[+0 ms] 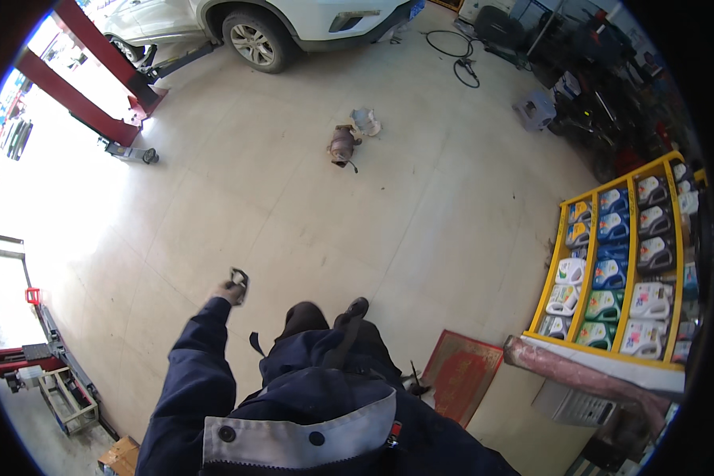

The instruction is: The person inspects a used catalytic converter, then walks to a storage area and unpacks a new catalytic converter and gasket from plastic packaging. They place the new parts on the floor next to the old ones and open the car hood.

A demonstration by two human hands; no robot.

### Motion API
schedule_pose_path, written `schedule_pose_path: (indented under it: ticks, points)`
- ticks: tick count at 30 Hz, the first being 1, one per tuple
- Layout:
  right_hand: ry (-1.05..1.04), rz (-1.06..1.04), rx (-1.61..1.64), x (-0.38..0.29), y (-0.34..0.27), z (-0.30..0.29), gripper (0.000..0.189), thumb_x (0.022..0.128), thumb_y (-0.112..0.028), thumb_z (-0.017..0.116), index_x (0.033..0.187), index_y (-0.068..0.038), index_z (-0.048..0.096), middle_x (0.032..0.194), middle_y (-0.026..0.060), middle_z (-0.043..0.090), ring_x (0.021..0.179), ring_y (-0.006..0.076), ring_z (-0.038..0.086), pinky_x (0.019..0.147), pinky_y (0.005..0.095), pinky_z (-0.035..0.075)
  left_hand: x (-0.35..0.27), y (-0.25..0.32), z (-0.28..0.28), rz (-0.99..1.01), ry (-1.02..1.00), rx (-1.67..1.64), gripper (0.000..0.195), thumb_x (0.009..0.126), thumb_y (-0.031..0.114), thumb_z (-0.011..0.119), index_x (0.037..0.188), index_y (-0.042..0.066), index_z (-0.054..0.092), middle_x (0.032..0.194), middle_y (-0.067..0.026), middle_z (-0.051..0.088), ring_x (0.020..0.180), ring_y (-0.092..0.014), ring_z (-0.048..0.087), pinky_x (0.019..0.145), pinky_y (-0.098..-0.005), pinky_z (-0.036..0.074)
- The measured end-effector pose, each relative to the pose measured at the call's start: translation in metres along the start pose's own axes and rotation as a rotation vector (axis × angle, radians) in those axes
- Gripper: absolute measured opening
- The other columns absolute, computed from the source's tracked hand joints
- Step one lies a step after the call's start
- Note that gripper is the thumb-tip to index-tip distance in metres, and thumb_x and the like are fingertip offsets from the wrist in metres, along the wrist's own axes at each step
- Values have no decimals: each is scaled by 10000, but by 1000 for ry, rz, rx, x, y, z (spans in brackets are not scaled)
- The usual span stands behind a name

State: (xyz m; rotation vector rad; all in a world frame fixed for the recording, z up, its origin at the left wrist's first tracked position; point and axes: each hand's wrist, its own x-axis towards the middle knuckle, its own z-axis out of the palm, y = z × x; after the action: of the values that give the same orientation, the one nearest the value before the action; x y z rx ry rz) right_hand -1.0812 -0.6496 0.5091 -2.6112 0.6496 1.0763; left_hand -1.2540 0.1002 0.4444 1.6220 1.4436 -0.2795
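My left hand (232,291) is held out at the lower left of centre, closed around a small dark metal part (238,278), perhaps a clamp or bracket; its exact kind cannot be told. On the right, near my hip, my right hand (426,394) is partly hidden by the jacket, with a thin dark object (415,381) at its fingers. Farther ahead on the tiled floor lies a rusty catalytic converter (343,146) with a short cable. Beside it is a crumpled silvery heat shield (366,121).
A white car (309,21) stands ahead by red lift posts (104,50). Yellow shelving (632,238) with oil jugs is at the right, near a red mat (462,376). A grey plastic stool (535,110) and a black hose (452,44) lie upper right.
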Motion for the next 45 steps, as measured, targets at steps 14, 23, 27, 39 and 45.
schedule_pose_path:
  ticks: [14,23,27,39,45]
  points:
    - [288,90,241,295,-333,-270,1037,603,-233,932,1503,-121,429,1351,226,672,1242,372,679,1070,425,521,75,273,203,-413,-160,332,548,852,563,790,1092,71,785,958,-88,789,854,-182,746,785,-339,583]
    - [395,122,134,392,-498,-428,999,635,-204,909,1502,-74,430,1299,224,689,1159,349,717,1016,402,557,187,599,238,-180,-144,-61,415,917,338,759,1184,22,738,1018,-100,782,894,-172,751,803,-319,600]
    - [279,109,173,435,-598,-476,968,640,-234,932,1471,-81,460,1286,240,694,1198,385,694,1051,420,543,232,610,240,-234,-19,-140,416,908,321,757,1192,18,740,1025,-108,783,896,-188,754,807,-332,602]
    - [115,-133,-318,630,-891,-638,953,708,-229,883,1523,-54,421,1372,257,658,1261,394,661,1088,436,528,177,690,377,-652,142,-291,432,872,330,742,1190,39,765,1073,-163,793,989,-279,769,879,-386,603]
    - [179,-281,-541,700,-1065,-702,1088,715,-261,917,1620,-225,314,1515,257,515,1372,425,568,1132,495,517,198,801,425,-698,42,-306,491,853,416,755,1181,52,778,1053,-149,796,995,-261,762,881,-371,587]
